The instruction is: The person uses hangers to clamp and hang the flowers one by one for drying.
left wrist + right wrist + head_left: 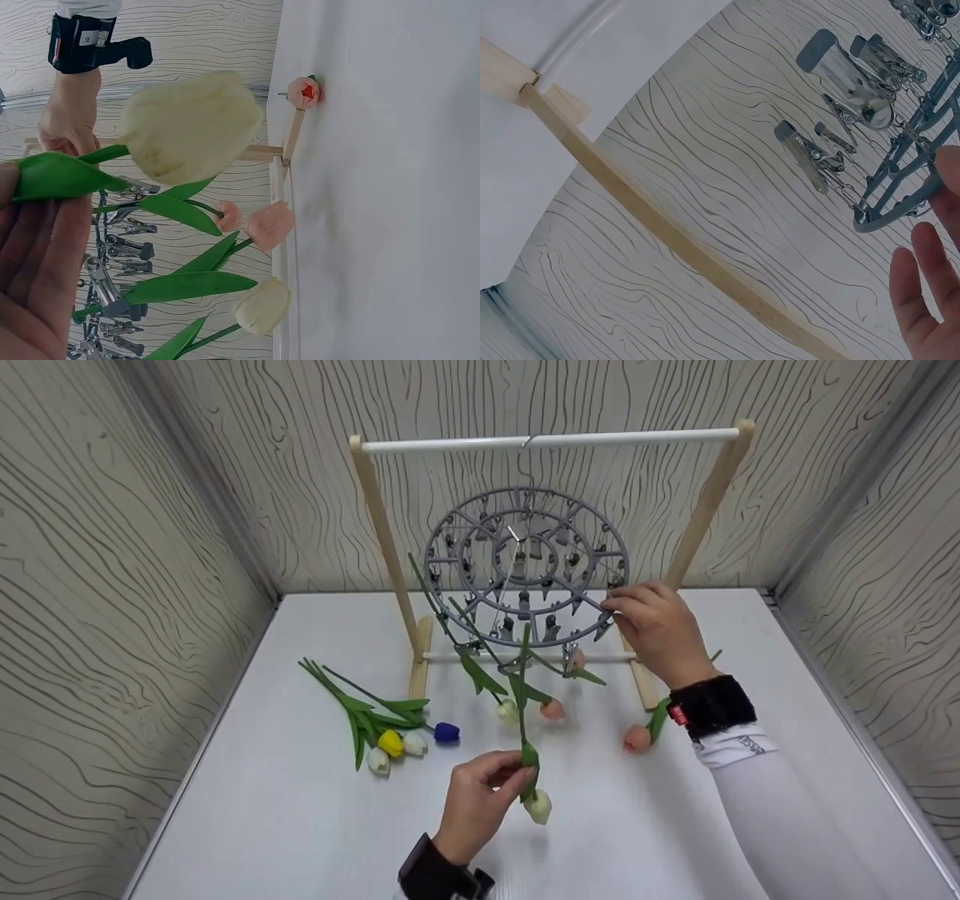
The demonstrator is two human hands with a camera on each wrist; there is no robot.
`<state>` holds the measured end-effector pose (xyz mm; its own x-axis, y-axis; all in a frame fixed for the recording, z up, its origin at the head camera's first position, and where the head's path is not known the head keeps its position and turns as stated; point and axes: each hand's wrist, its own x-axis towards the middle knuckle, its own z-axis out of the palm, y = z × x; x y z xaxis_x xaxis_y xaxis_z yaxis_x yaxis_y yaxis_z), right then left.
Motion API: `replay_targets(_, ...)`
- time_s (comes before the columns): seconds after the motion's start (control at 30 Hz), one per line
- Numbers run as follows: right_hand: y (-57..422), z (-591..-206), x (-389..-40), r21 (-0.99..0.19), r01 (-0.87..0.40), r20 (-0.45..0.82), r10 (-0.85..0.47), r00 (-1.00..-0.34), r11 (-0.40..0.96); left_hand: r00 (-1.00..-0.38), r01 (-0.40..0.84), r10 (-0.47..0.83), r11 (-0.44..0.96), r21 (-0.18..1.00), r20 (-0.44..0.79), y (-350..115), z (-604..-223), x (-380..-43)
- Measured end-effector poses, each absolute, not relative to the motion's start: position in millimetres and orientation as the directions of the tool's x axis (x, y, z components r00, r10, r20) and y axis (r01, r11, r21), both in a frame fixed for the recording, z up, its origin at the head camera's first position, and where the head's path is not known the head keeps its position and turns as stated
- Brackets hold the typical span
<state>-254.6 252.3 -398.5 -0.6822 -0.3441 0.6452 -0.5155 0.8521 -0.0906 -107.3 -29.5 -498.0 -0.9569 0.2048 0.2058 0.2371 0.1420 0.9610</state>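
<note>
Thumb and fingers of my left hand (480, 806) pinch a white artificial tulip (538, 807) at its green leaf, bloom downward and stem pointing up. In the left wrist view that white bloom (191, 127) is close to the camera. My right hand (660, 634) grips the rim of a round grey clip hanger (900, 214) at its right side, thumb against fingers. Metal clips (847, 79) dangle from its rings. From the hanger's front edge hang a white tulip (262, 306) and two pink tulips (271, 225), blooms down.
A wooden stand (384, 532) with a white rod (630, 438) carries the hanger by its hook. On the white table (300, 825), yellow, white and blue tulips (391, 743) lie at left, and a pink tulip (637, 739) at right. Patterned walls (90, 585) enclose the table.
</note>
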Motion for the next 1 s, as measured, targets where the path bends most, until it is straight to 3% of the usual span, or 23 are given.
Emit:
replay_targets(0.2,244,-400,-250,-0.103,-0.539,0.644,-0.357,-0.677,0.836,-0.957,0.246,0.197,0.15,0.958,0.214,-31,-499,-107)
replay_targets(0.37,236,-403,-242,-0.112,-0.575,0.696,-0.349,-0.628,0.811,-0.953,0.268,0.183,0.149,0.952,0.24,-31,-499,-106)
replay_targets(0.47,234,-406,-238,-0.183,-0.57,0.743,-0.267,-0.613,0.801,-0.949,0.285,0.179,0.139,0.948,0.259,-31,-499,-106)
replay_targets(0.53,234,-409,-234,-0.293,-0.525,0.744,-0.154,-0.65,0.8,-0.946,0.297,0.179,0.134,0.945,0.272,-31,-500,-106)
replay_targets(0.6,235,-413,-231,-0.45,-0.434,0.678,-0.018,-0.735,0.78,-0.942,0.307,0.18,0.133,0.942,0.282,-31,-500,-106)
replay_targets(0.67,238,-417,-229,-0.612,-0.305,0.525,0.086,-0.847,0.73,-0.942,0.309,0.177,0.134,0.941,0.284,-31,-501,-106)
replay_targets(0.77,242,-422,-228,-0.745,-0.134,0.248,0.086,-0.965,0.654,-0.945,0.298,0.177,0.134,0.945,0.273,-32,-502,-106)
replay_targets(0.87,242,-425,-229,-0.796,-0.084,0.095,-0.014,-0.995,0.599,-0.95,0.281,0.179,0.131,0.951,0.256,-32,-502,-107)
replay_targets(1.0,230,-426,-229,-0.827,-0.113,0.062,-0.11,-0.992,0.551,-0.952,0.273,0.18,0.132,0.953,0.248,-33,-502,-107)
